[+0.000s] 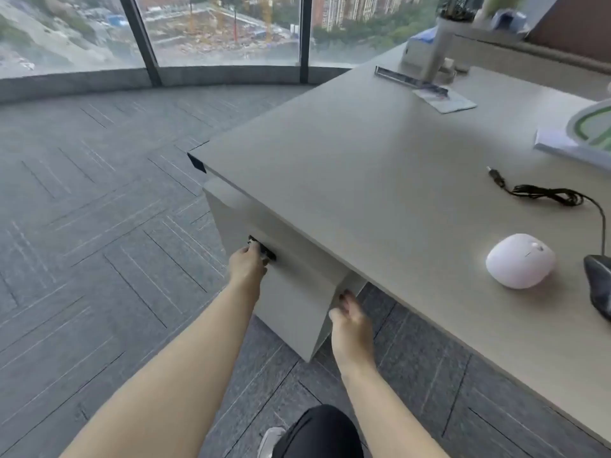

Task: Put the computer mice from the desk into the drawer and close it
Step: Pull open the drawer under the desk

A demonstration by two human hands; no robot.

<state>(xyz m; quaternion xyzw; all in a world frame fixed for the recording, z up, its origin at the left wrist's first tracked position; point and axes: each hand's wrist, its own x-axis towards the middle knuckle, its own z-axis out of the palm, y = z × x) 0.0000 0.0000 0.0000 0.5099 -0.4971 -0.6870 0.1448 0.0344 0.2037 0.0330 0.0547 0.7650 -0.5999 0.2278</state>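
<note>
Pale grey desk [380, 180] fills the right half of the frame, its drawer unit [291, 302] hanging under the near edge at centre, front face not visibly pulled out. Left hand [247, 266] at centre frame, fingers curled around the dark drawer handle [263, 250]; right hand [348, 322] just lower right of it, fingers loosely together against the unit's right side edge, holding nothing. On the desktop at right: white mouse [520, 261], and touching the right frame border a dark mouse [600, 285], partly cut off, its black cable [549, 195] coiled above it.
</note>
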